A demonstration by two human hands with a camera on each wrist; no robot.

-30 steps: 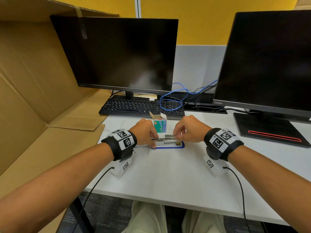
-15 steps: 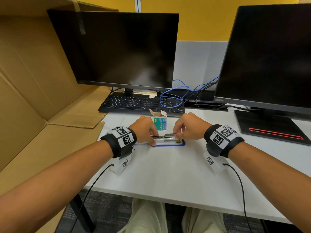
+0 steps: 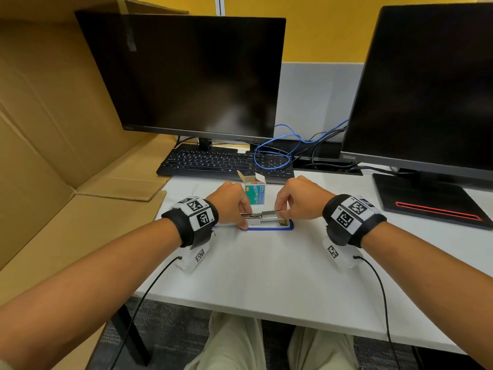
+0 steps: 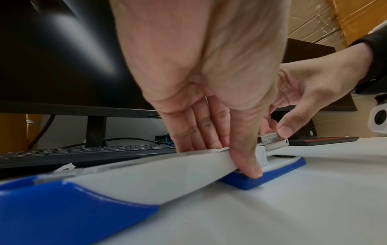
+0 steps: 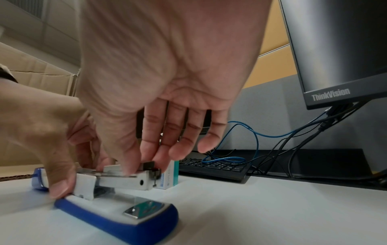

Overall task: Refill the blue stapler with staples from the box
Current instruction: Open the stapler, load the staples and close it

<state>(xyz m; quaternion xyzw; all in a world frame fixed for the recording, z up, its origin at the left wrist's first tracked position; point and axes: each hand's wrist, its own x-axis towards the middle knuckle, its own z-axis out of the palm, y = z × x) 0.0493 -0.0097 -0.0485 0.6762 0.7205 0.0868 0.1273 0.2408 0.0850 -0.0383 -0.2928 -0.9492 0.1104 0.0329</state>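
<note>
The blue stapler (image 3: 269,227) lies opened flat on the white desk (image 3: 266,276), its grey cover (image 4: 146,172) swung back to the left. My left hand (image 3: 232,201) grips it at the hinge, thumb (image 4: 249,165) down on the blue base (image 5: 125,220), fingers on the cover. My right hand (image 3: 296,201) pinches a silver staple strip (image 3: 270,212) on the front of the metal magazine (image 5: 125,182), thumb (image 5: 125,162) and forefinger on either side. The green staple box (image 3: 255,194) stands just behind, flap open.
A black keyboard (image 3: 213,162) and looped blue cable (image 3: 274,156) lie behind the box. Two dark monitors (image 3: 192,76) (image 3: 426,89) stand at the back. Folded cardboard (image 3: 53,129) walls the left side. A black monitor base with a red stripe (image 3: 426,206) sits at right.
Both hands keep their hold at the stapler. Only the head view has shifted a little.
</note>
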